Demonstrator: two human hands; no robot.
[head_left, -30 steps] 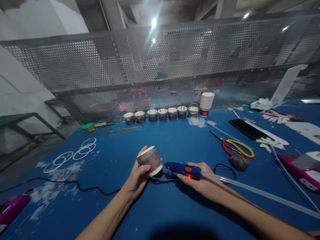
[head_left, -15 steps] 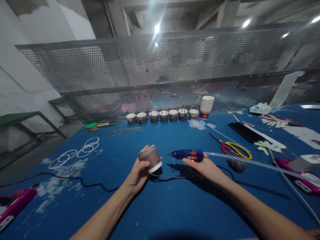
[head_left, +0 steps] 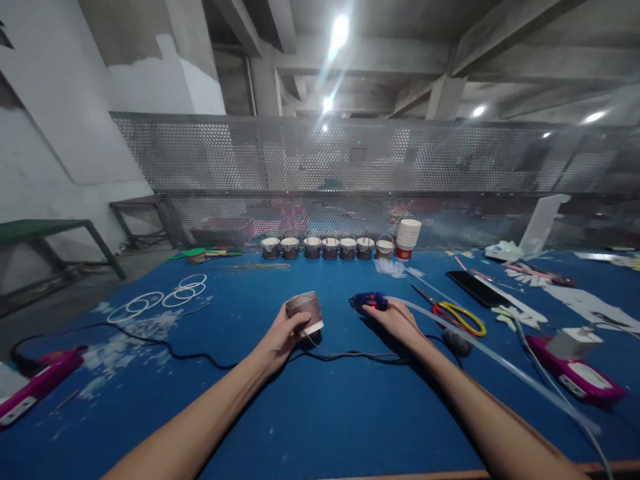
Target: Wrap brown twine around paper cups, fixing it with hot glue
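My left hand (head_left: 281, 337) is closed around a small paper cup (head_left: 305, 308) wound with brownish-grey cord, its white rim facing down and toward me. A loose end of cord trails below the rim. To the right, my right hand (head_left: 399, 325) grips a blue hot glue gun (head_left: 367, 301) with a small red light lit on it. The nozzle points left and is apart from the cup. A long translucent glue stick (head_left: 480, 348) runs out of the gun's back toward the right.
Several cord-wrapped cups (head_left: 330, 249) stand in a row at the back beside stacked paper cups (head_left: 409, 235). Scissors (head_left: 457, 316), a phone (head_left: 477, 288) and a magenta power strip (head_left: 575, 377) lie right. White rings (head_left: 137, 305) and another magenta strip (head_left: 43, 383) lie left. A black cable (head_left: 200, 359) crosses the table.
The view has tilted upward. The glue gun has turned and looks foreshortened, with its nozzle a little farther from the cup. The cup has turned slightly in my left hand.
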